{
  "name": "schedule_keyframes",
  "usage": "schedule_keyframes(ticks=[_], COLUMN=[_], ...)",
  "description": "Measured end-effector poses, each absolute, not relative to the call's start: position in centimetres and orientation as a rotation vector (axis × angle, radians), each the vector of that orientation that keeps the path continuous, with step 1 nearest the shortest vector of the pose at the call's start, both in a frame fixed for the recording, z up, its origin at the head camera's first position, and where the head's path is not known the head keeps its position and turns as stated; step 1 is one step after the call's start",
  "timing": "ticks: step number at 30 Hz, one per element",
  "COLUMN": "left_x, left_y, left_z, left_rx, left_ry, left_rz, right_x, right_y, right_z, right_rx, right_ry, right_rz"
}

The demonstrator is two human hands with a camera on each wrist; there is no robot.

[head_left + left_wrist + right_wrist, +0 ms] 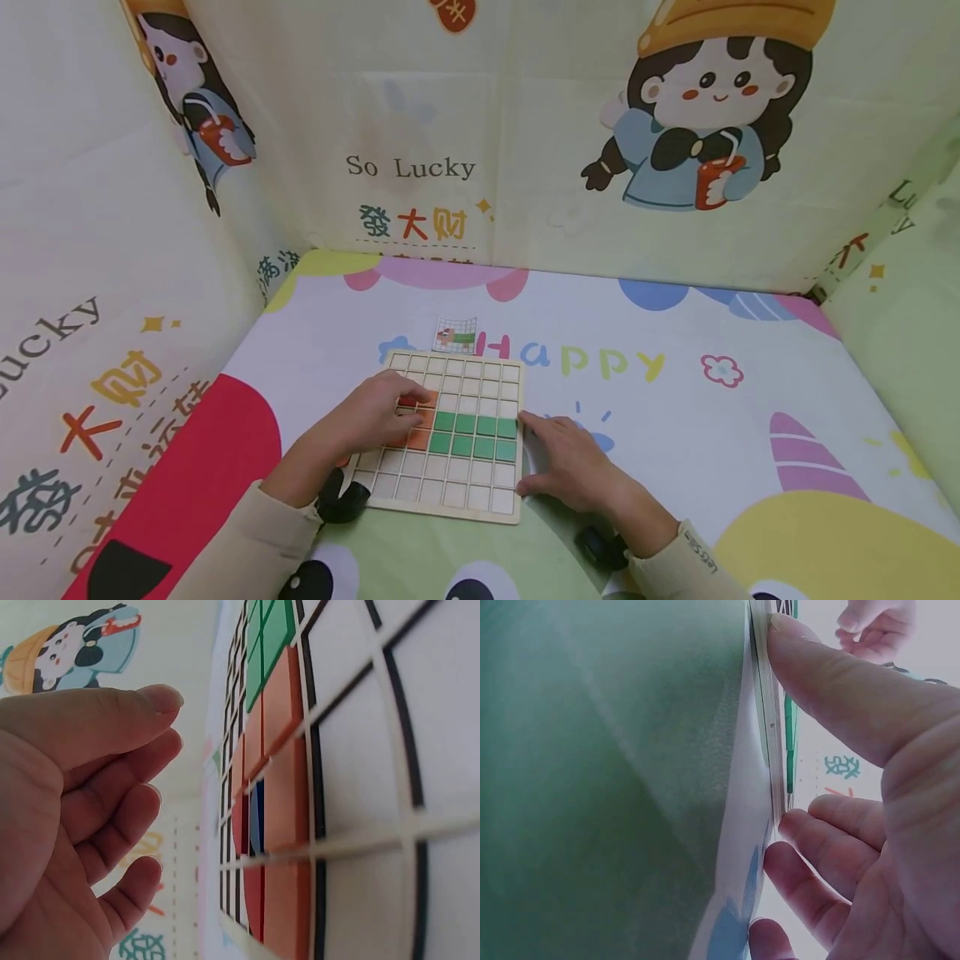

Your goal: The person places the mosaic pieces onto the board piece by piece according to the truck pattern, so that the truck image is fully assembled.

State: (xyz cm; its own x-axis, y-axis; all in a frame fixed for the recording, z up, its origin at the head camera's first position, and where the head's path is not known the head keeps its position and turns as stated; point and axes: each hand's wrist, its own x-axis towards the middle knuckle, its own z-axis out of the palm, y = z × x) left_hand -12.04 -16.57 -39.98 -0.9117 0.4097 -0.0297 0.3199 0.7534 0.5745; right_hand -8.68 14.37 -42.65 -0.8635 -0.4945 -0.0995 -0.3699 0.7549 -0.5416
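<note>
A wooden grid board (477, 497) lies on the table, with square tiles set in some of its cells. Green tiles (486, 450) fill two rows toward its right side. Orange tiles (417, 439) sit to the left of them, partly covered by my left hand (375, 412). Red pieces (255, 900) and a dark blue piece (258, 817) show beside the orange ones in the left wrist view. That hand hovers over the board, fingers loosely bent, with nothing visible between thumb and fingertips. My right hand (570, 462) rests at the board's right edge, thumb and fingers against its side.
A small picture card (455, 335) with a coloured grid pattern lies just beyond the board. The printed tablecloth (660, 417) extends to the right, and patterned cloth walls (547, 167) stand behind and at both sides. Black straps (341, 497) circle the wrists.
</note>
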Motion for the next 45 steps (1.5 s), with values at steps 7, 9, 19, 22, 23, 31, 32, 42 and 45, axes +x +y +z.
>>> schedule_keyframes(ticks=[7, 9, 19, 22, 23, 31, 32, 42, 45], left_x=[-11.5, -11.3, -9.5, -9.0, -8.9, -8.5, -8.5, -8.8, -8.8], left_y=[-18.3, -18.7, -21.4, -22.3, -22.6, -24.0, -24.2, -25.0, -25.0], left_z=[-40.0, -39.9, -39.8, -40.0, -40.1, -40.8, -41.0, -42.0, -42.1], left_rx=[0.460, 0.409, 0.187, 0.181, 0.171, 0.148, 0.146, 0.165, 0.165], left_ry=[2.797, 2.808, 2.807, 2.815, 2.815, 2.813, 2.813, 2.800, 2.789], left_rz=[0.889, 0.879, 0.903, 0.904, 0.904, 0.894, 0.894, 0.887, 0.898], right_x=[-8.7, -8.7, -8.7, -8.7, -8.7, -8.6, -8.6, -8.6, -8.5], right_y=[14.4, 14.4, 14.4, 14.3, 14.4, 14.3, 14.3, 14.1, 14.0], right_z=[-42.7, -42.6, -42.6, -42.6, -42.5, -42.5, -42.5, -42.3, -42.3], right_rx=[-0.691, -0.689, -0.701, -0.699, -0.700, -0.693, -0.688, -0.650, -0.645], right_ry=[2.721, 2.721, 2.730, 2.726, 2.726, 2.726, 2.725, 2.719, 2.721], right_rz=[-0.758, -0.759, -0.748, -0.747, -0.747, -0.751, -0.750, -0.734, -0.734])
